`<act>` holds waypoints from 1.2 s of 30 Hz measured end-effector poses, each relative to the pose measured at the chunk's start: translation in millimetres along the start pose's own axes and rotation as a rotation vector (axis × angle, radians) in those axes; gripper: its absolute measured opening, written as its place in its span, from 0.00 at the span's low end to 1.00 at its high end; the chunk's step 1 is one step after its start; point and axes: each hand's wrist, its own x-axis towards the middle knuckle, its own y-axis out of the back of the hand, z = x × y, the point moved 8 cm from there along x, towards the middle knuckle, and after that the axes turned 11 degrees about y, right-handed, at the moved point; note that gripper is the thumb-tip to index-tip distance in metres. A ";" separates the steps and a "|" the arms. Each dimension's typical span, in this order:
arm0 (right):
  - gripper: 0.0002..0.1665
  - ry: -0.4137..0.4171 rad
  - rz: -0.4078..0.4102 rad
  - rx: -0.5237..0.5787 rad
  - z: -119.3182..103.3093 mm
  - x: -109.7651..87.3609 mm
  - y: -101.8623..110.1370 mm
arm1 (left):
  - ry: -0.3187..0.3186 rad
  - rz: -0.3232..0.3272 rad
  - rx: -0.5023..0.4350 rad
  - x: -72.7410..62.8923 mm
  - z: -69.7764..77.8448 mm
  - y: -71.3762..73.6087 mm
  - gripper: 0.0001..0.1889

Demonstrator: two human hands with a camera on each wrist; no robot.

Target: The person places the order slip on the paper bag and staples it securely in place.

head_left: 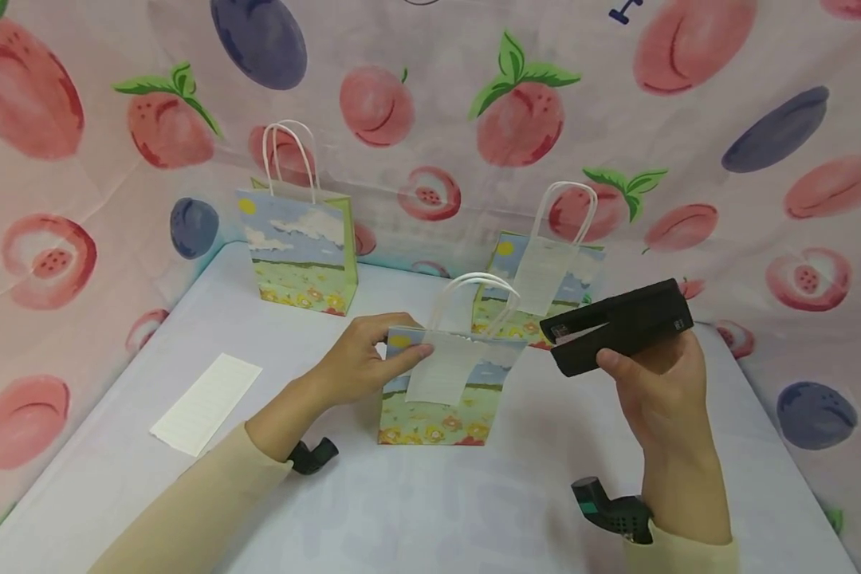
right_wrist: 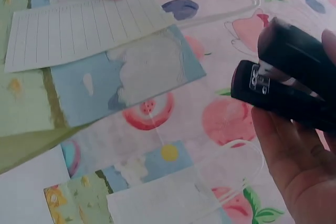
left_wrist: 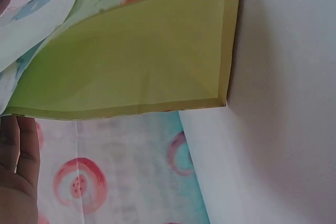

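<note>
A small paper gift bag (head_left: 430,422) with a printed meadow and sky stands at the middle of the table. My left hand (head_left: 362,359) pinches its upper left edge, the thumb pressing a lined paper slip (right_wrist: 89,27) against the bag's front. The slip's upper end lies at the bag's top edge, below the white handles. To the right, my right hand (head_left: 663,391) holds a black stapler (head_left: 617,325), its jaws apart and facing the bag without touching it. In the left wrist view the bag's plain green side (left_wrist: 136,61) shows.
Another bag (head_left: 297,247) stands at the back left. Behind the held bag, at the right, is a bag (head_left: 491,307) with a white slip (head_left: 545,275) on its front. A loose lined slip (head_left: 206,402) lies on the table's left. A fruit-print cloth (head_left: 430,119) hangs behind.
</note>
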 end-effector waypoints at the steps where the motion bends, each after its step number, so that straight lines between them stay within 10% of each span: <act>1: 0.33 0.014 -0.031 0.025 -0.9 -0.2 -3.4 | -0.005 0.001 -0.001 -0.1 0.0 -0.3 0.11; 10: 0.39 0.058 -0.279 0.153 -5.2 -3.9 -38.2 | -0.012 -0.004 -0.016 -0.3 0.3 -3.1 0.04; 36: 0.40 0.295 -0.340 -0.309 20.4 -21.0 -83.2 | -0.047 0.005 0.023 -1.2 2.5 -5.3 0.02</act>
